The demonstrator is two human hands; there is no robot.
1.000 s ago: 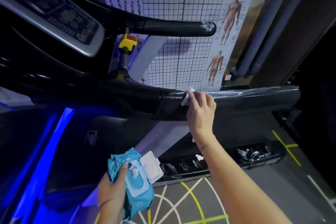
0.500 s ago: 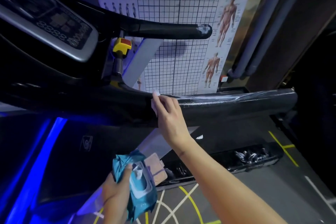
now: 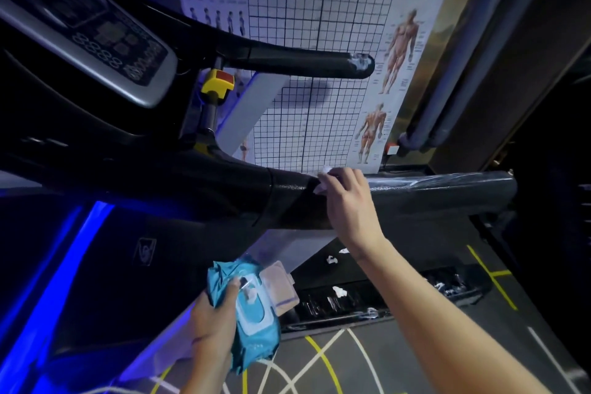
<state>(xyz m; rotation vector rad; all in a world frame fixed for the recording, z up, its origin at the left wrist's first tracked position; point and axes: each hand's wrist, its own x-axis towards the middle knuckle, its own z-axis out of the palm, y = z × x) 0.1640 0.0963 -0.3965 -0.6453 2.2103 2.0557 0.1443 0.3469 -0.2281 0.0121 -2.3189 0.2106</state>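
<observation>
Head view: the right hand (image 3: 347, 201) presses a white wipe (image 3: 322, 182) onto the treadmill's near handrail (image 3: 447, 190), fingers curled over it. Lower left, the left hand (image 3: 211, 333) wraps its fingers around the blue wipe pack (image 3: 256, 320). The wipe looks thin, damp and limp, so it is probably best held bunched under the fingertips.

Probably a gym: treadmill console (image 3: 96, 41), muscle chart (image 3: 396, 51), floor markings (image 3: 323, 358).

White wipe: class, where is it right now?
Head view, just right of centre: the white wipe is held by the right hand against the treadmill's side handrail, below the wall chart.
</observation>
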